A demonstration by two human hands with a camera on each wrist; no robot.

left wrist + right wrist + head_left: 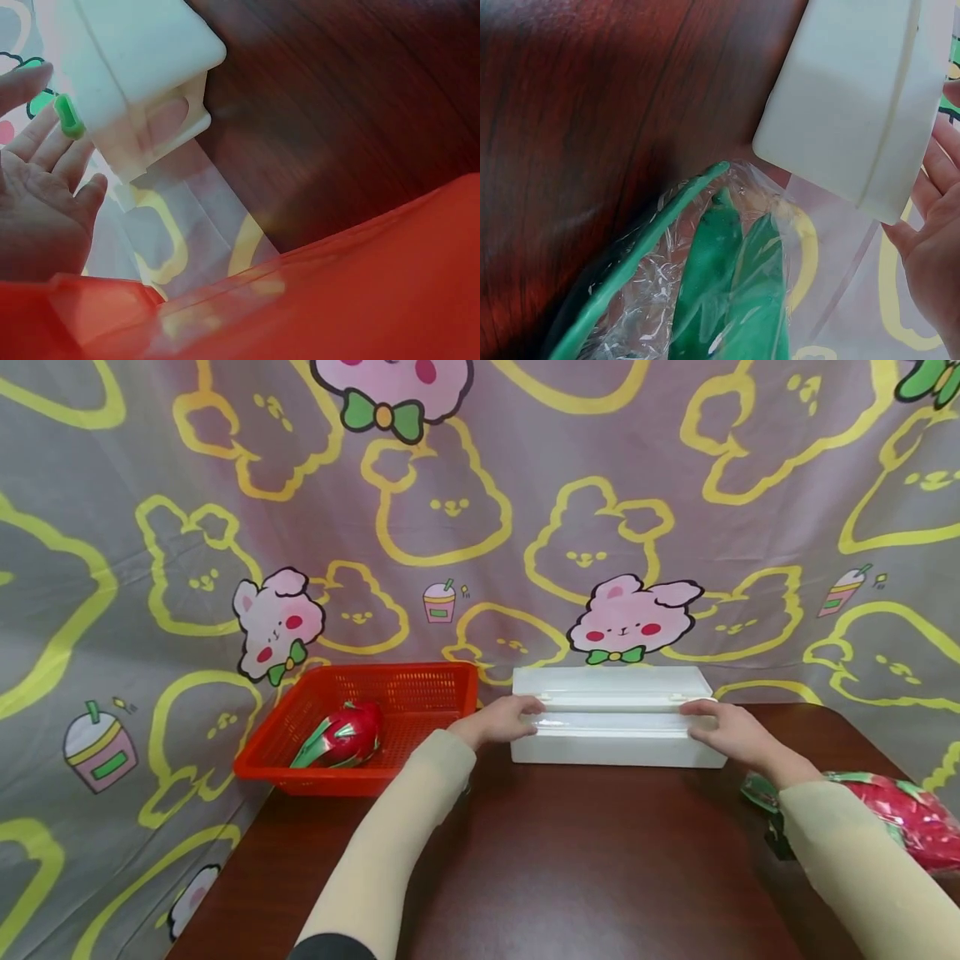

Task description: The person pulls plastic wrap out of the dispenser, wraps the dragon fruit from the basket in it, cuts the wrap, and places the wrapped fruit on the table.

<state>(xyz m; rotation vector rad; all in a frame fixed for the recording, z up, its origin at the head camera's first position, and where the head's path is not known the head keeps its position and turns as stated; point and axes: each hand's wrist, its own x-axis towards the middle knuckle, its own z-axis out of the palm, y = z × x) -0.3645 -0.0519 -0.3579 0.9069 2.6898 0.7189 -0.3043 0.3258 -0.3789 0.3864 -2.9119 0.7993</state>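
Observation:
A long white box (618,750) stands on the table with its lid (615,681) raised at the back. At its left end my left hand (504,720) touches the lid area, fingers extended; in the left wrist view a small green tab (69,116) sits by those fingers. My right hand (733,735) is at the opposite end, its fairly straight fingers against the side of the box. The left wrist view also shows a rounded opening (169,118) in the end of the box. What lies inside cannot be told.
On the left, a red plastic basket (322,774) holds a dragon fruit (356,732). A dragon fruit in clear wrap (900,810) lies on the right, partly behind my right sleeve, beside a small black object (780,839). Behind the brown table (600,860) hangs a patterned curtain (480,510).

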